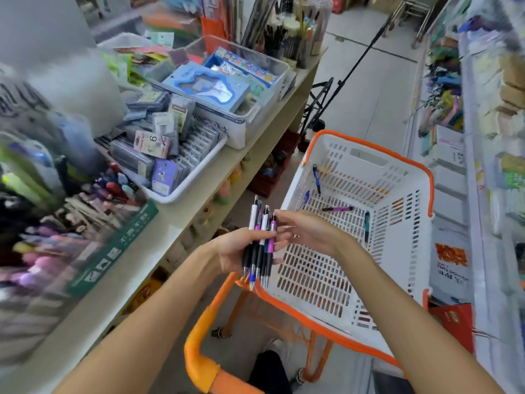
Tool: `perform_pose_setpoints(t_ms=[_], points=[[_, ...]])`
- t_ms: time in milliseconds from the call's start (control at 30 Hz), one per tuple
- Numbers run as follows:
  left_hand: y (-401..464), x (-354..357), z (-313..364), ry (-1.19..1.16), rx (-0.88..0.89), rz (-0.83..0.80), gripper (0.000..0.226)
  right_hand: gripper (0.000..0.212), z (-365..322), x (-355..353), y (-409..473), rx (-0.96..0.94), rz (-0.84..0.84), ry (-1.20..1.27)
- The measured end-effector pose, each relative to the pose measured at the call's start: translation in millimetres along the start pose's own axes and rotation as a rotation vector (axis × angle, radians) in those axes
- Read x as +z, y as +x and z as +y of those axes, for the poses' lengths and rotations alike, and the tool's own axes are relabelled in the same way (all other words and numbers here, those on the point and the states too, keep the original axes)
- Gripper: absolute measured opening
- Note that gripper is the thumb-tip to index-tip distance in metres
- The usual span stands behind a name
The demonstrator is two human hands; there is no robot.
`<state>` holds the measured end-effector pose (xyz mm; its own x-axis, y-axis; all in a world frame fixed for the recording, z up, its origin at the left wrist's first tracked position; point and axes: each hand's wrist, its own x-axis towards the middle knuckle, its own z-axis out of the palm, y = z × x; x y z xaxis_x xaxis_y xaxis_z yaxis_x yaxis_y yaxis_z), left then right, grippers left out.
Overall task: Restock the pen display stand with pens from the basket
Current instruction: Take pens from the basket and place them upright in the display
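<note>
Left hand (238,251) gripping pens (260,243), display stand (56,237) blurred

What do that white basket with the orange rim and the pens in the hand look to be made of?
The basket looks like moulded plastic with a matte finish: its white walls are pierced by even rows of slots, and the orange rim is smooth. The pens in the left hand seem to be glossy plastic barrels, with what is probably soft black rubber at each grip and small metal-looking tips.
</note>
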<state>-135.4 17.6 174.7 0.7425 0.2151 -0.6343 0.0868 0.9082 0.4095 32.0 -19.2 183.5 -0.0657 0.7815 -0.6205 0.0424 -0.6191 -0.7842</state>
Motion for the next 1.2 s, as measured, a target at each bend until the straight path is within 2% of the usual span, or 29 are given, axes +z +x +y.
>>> perform_pose_setpoints(t_ms=[133,267,400,533,667,867,1200], points=[[-62.1,-20.6,0.6,0.035,0.055,0.031,0.025,0.025,-24.9,59.9,-10.6,-0.053,-0.011,-0.007],[-109.4,-45.3,-1.7,0.003,0.143,0.086,0.027,0.033,-44.1,114.3,-9.8,-0.058,-0.006,-0.053],[-165.7,-74.7,-7.1,0.026,0.296,0.200,0.019,0.029,-68.3,181.3,-12.3,-0.058,0.001,-0.131],[-217.9,-93.5,-6.4,0.042,0.445,0.320,0.018,0.025,-91.6,240.4,-14.0,-0.165,0.055,-0.291],[-255.4,-100.7,-0.9,-0.025,0.574,0.392,0.019,0.023,-107.0,280.5,-12.4,-0.313,0.066,-0.272],[-305.6,-117.3,4.5,0.039,0.587,0.461,0.023,0.026,-129.9,304.7,0.5,-0.358,0.155,-0.185],[-343.7,-129.2,42.0,-0.110,0.788,0.481,0.026,0.015,-201.7,323.0,14.3,-0.474,0.023,0.354]])
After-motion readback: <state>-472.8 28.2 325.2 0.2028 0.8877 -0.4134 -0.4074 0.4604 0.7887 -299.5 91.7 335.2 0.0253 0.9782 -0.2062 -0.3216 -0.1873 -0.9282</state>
